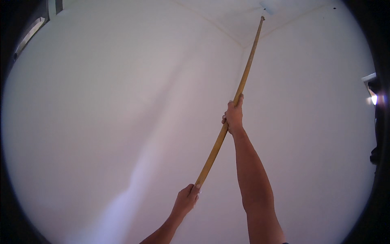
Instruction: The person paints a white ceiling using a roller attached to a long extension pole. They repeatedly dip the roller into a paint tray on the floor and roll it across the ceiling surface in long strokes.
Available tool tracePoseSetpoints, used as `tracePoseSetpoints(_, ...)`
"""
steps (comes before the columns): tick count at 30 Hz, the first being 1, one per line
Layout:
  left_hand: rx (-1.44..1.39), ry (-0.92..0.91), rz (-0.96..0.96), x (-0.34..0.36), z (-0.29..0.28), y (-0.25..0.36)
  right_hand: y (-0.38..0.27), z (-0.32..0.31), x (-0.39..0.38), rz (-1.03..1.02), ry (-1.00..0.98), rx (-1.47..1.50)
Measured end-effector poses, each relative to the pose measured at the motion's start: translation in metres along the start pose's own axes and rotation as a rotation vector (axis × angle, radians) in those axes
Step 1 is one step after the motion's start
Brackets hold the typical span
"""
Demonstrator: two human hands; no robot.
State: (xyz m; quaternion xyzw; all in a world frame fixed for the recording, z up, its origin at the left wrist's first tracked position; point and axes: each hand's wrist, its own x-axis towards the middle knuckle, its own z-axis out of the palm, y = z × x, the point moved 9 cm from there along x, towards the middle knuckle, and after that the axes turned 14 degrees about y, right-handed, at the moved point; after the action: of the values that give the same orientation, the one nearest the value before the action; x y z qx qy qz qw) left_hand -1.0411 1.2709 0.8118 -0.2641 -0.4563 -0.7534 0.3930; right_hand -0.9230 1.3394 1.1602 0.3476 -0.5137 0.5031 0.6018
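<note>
Far to the left of my hands, a dark window frame (pixel 30 34) sits high in the smooth, matt white wall (pixel 101 122), which spreads pale and plain behind everything I hold.

My left hand (pixel 186 200) is the lower one, raised from the bottom edge on a bare forearm. It is clenched around the bottom end of a long wooden pole (pixel 231 107), fingers curled over and the thumb pressing the tip of the stick. The pole is slim, round and yellow-brown, with a slightly glossy, bamboo-like surface, and it looks bowed in a gentle curve as it rises.

From my left hand the pole runs up and to the right into my right hand (pixel 234 116), which sits higher, at the end of my outstretched arm. This hand is also closed tight around the shaft, gripping it about midway along its length, fingers wrapped round and knuckles facing me.

Above my right hand the pole goes on upward, thinning toward its top end, which reaches the white ceiling (pixel 252 16) near the corner where walls and ceiling meet. A small pale patch (pixel 271 7) lies on the ceiling just beside that tip; I cannot tell whether it is fixed to the pole.

Far right of my hands, at the picture's rim, a small bright light fitting (pixel 373 94) hangs on the wall.
</note>
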Motion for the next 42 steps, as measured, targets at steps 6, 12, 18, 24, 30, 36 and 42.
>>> tracePoseSetpoints(6,-0.008,-0.019,-0.039,-0.007,0.000,0.011,0.005,0.000,0.007,0.041,-0.017,0.003)
tracePoseSetpoints(12,-0.022,-0.034,-0.056,-0.014,0.003,0.016,0.013,0.000,0.011,0.070,-0.017,-0.032)
tracePoseSetpoints(18,-0.016,-0.039,-0.147,-0.030,0.001,0.036,0.019,0.002,0.014,0.145,-0.024,-0.009)
tracePoseSetpoints(24,0.024,-0.015,-0.194,-0.043,0.000,0.057,0.027,0.003,0.017,0.161,-0.029,0.000)
tracePoseSetpoints(30,0.002,0.016,-0.210,-0.045,0.008,0.063,0.034,0.006,0.017,0.233,-0.059,0.050)
tracePoseSetpoints(36,0.104,0.066,-0.187,-0.049,0.004,0.066,0.046,0.008,0.025,0.213,-0.051,0.005)
tracePoseSetpoints(42,0.247,0.149,-0.103,-0.031,0.005,0.044,0.058,0.015,0.029,0.203,-0.063,0.083)
